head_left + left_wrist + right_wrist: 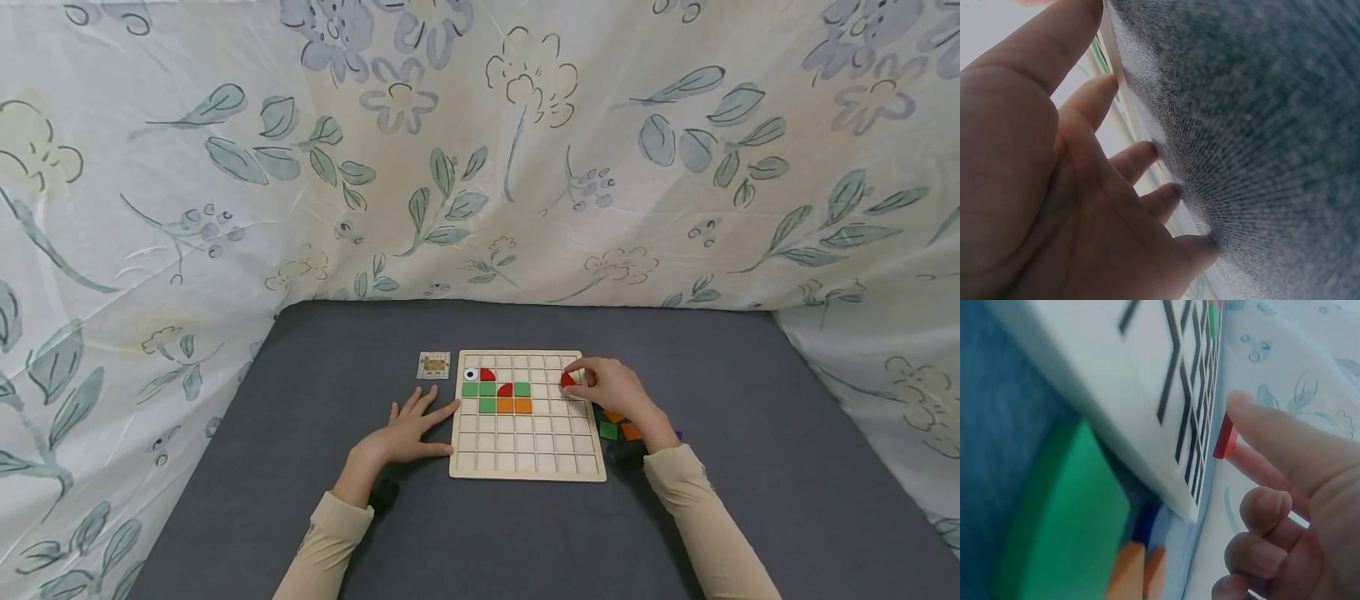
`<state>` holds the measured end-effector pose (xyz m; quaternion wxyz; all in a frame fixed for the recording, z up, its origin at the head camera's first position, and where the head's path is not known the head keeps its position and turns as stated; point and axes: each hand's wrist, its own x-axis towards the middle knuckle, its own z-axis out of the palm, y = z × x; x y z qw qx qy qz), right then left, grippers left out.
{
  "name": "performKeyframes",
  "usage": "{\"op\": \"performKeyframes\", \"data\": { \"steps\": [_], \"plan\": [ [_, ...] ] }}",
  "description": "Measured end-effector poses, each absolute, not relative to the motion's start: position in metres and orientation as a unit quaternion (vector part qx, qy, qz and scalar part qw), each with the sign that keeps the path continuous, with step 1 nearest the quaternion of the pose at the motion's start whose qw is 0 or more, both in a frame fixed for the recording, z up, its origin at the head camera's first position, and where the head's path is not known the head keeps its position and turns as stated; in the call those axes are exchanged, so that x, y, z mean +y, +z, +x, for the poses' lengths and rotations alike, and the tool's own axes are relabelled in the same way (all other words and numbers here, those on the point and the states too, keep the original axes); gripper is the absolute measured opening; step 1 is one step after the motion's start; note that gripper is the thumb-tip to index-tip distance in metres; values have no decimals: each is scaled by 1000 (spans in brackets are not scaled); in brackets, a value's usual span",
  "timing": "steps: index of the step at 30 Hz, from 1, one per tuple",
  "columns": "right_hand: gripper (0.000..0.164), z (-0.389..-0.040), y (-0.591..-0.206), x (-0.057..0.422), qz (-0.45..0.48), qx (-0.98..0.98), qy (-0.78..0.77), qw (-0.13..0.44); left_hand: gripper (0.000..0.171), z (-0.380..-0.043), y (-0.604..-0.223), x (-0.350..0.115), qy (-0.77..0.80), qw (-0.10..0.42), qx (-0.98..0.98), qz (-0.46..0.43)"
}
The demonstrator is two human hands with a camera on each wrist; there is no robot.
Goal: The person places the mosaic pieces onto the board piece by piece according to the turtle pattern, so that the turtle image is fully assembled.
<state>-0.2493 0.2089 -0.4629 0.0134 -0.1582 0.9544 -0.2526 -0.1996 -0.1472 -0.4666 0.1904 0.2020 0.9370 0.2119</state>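
Observation:
A square wooden grid board (555,442) lies on the table, its upper left cells filled with green, red and orange tiles and one eye tile (471,374). Over the board's upper right part, my right hand (617,388) pinches a red tile (567,380) with a curved edge. The right wrist view shows this red tile (1225,436) between thumb and index finger, the other fingers curled below. Spread out at the board's left edge, my left hand (408,433) rests with straight fingers, thumb and index tips at the rim. In the left wrist view its fingertips (1147,150) touch the dark cloth.
Loose tiles lie right of the board under my right forearm, among them a green tile (608,431) and an orange tile (632,432). A small picture card (433,365) sits beyond my left hand. Floral curtain (480,167) hangs behind the dark grey tabletop (360,342).

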Motion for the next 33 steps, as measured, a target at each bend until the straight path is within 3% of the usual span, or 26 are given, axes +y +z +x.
{"op": "performKeyframes", "data": {
  "steps": [33],
  "plan": [
    [36,-225,-460,134,-232,941,-245,22,73,-200,-468,-146,207,193,938,200]
  ]
}}
